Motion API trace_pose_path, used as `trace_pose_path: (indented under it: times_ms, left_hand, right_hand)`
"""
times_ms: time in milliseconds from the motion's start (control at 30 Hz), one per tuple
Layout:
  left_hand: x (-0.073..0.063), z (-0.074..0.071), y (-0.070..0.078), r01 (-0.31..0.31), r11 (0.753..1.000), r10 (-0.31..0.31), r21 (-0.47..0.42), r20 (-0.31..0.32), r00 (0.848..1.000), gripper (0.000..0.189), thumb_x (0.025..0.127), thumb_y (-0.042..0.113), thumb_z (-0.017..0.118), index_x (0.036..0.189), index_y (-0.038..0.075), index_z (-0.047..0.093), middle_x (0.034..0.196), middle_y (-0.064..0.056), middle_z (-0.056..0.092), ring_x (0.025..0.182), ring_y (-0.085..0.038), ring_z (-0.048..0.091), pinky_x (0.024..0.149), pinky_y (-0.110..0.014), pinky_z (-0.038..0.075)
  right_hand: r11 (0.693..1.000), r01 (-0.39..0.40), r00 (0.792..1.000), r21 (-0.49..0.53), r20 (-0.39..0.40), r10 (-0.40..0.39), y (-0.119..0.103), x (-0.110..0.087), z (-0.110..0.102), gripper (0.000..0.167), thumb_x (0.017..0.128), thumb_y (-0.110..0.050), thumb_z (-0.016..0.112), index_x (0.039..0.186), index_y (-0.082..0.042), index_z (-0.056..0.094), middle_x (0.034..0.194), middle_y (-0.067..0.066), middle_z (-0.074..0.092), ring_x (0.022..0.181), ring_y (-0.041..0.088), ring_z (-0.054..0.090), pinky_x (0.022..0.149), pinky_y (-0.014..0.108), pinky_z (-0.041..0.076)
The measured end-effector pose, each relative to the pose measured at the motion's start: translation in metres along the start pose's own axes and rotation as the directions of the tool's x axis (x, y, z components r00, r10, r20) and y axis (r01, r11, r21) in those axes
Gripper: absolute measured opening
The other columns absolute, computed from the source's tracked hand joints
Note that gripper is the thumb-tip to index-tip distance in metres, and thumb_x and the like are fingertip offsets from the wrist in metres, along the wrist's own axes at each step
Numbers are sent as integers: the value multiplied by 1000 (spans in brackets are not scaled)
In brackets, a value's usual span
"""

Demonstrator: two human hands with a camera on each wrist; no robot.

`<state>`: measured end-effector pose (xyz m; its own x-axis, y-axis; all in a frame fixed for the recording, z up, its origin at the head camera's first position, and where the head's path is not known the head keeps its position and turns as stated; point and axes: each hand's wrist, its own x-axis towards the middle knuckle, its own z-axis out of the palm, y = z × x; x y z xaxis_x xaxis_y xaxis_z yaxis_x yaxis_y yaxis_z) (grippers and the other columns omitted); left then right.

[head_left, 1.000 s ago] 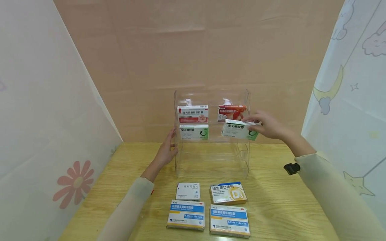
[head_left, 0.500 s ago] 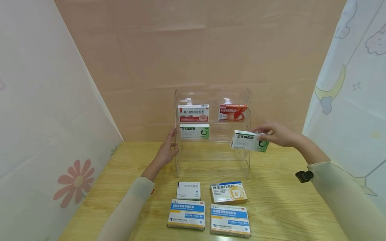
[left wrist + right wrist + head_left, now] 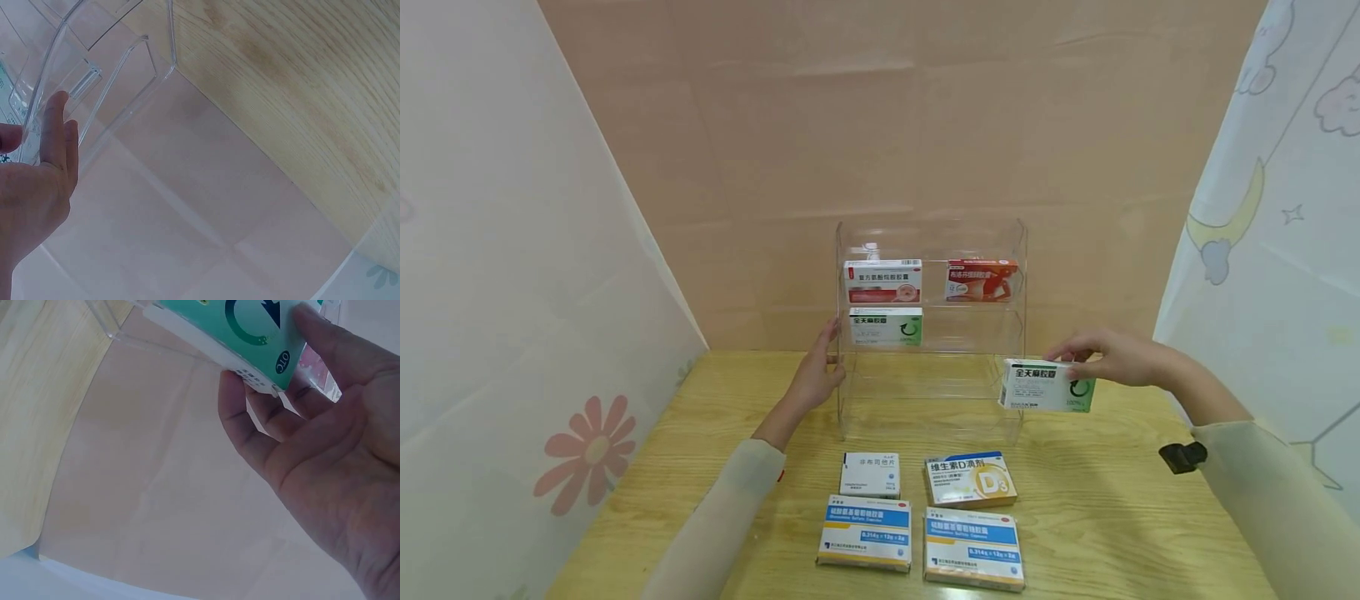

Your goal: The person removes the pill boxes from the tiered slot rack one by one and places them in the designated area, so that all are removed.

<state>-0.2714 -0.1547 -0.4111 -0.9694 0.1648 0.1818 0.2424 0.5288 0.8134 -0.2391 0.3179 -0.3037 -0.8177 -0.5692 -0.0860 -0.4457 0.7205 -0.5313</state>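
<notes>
My right hand (image 3: 1123, 360) holds a white-and-green medicine box (image 3: 1037, 390) by its right end, thumb in front and fingers behind. The box is in the air, overlapping the right side of a clear acrylic display rack (image 3: 932, 412) in the head view. In the right wrist view, the thumb lies on the green face of the medicine box (image 3: 253, 337). My left hand (image 3: 814, 373) grips the rack's left side panel. The left wrist view has the panel's edge between thumb and fingers (image 3: 55, 128). A matching white-and-green box (image 3: 880, 327) stands on the second tier, left.
On the top tier stand a white-and-red box (image 3: 880, 282) and a red box (image 3: 977, 282). Before the rack, on the wooden table (image 3: 1097, 500), lie a small white box (image 3: 868, 475), a vitamin D box (image 3: 968, 479) and two blue-and-white boxes (image 3: 865, 533). Fabric walls surround the table.
My right hand has drawn the white-and-green box away from the second tier, right and downward. The left hand stays on the rack's side.
</notes>
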Motion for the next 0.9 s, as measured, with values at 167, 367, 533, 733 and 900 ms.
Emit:
trace_pose_path:
  times_ms: [167, 367, 533, 733, 900]
  left_hand:
    - [0, 0, -1, -6, 1000, 6, -1, -1, 1000, 92, 95, -3, 58, 164, 32, 8, 167, -8, 25, 125, -42, 56, 90, -46, 58]
    - [0, 0, -1, -16, 1000, 16, -1, -2, 1000, 91, 95, -3, 58, 164, 31, 8, 167, -9, 26, 124, -42, 57, 90, -46, 58]
    - [0, 0, -1, -11, 1000, 11, 6, -4, 1000, 91, 95, -3, 58, 164, 31, 8, 166, -10, 26, 124, -42, 57, 91, -47, 58]
    - [-1, 0, 1, -2, 1000, 2, 4, -6, 1000, 91, 96, -3, 58, 164, 32, 8, 166, -9, 26, 125, -42, 56, 91, -47, 58]
    - [-1, 0, 0, -7, 1000, 7, 8, -6, 1000, 92, 95, -3, 59, 163, 32, 8, 166, -9, 26, 125, -41, 57, 90, -46, 58]
  right_hand:
    - [998, -43, 997, 40, 71, 40, 9, -5, 3, 33, 97, -22, 67, 128, -11, 68, 127, 12, 65, 98, 19, 64, 78, 34, 53]
    - [988, -76, 986, 134, 157, 54, 30, -7, 11, 31, 98, -18, 66, 127, -9, 68, 122, 11, 65, 96, 22, 62, 78, 36, 54]
    - [976, -100, 978, 192, 200, 61, 45, -11, 20, 30, 97, -15, 65, 127, -8, 67, 119, 11, 67, 95, 24, 64, 76, 35, 55]
    - [966, -126, 971, 226, 226, 74, 60, -15, 30, 30, 98, -14, 64, 127, -6, 66, 112, 12, 68, 93, 22, 64, 75, 33, 55]
    - [956, -149, 969, 252, 229, 90, 68, -18, 40, 29, 98, -14, 64, 126, -4, 66, 109, 12, 66, 91, 22, 63, 74, 33, 56]
